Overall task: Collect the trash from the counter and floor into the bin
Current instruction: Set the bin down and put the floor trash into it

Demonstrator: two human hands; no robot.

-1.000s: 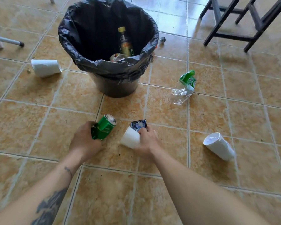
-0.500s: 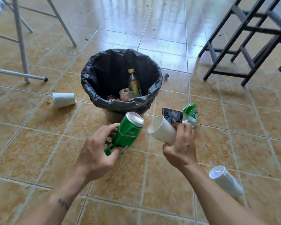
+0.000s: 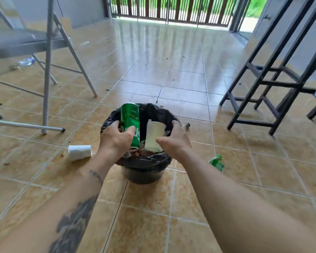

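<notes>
A bin lined with a black bag (image 3: 144, 173) stands on the tiled floor in front of me. My left hand (image 3: 115, 140) grips a green drink can (image 3: 130, 118) and holds it upright over the bin's left side. My right hand (image 3: 174, 141) holds a white paper cup (image 3: 154, 136) over the bin's right side, mouth pointing away from me. Both hands hide most of the bin's inside, where some trash shows below them. On the floor lie another white paper cup (image 3: 79, 152) left of the bin and a crushed green plastic bottle (image 3: 217, 162) to its right.
A grey folding chair (image 3: 47, 70) stands at the left with a clear plastic bottle (image 3: 26, 62) on the floor beneath it. Dark stool frames (image 3: 263, 88) stand at the right. A small dark object (image 3: 187, 125) lies just behind the bin. A barred gate closes the far end.
Both hands rose from the floor with the can and the cup and moved forward over the bin's opening. My view tilted up, so the room beyond now shows.
</notes>
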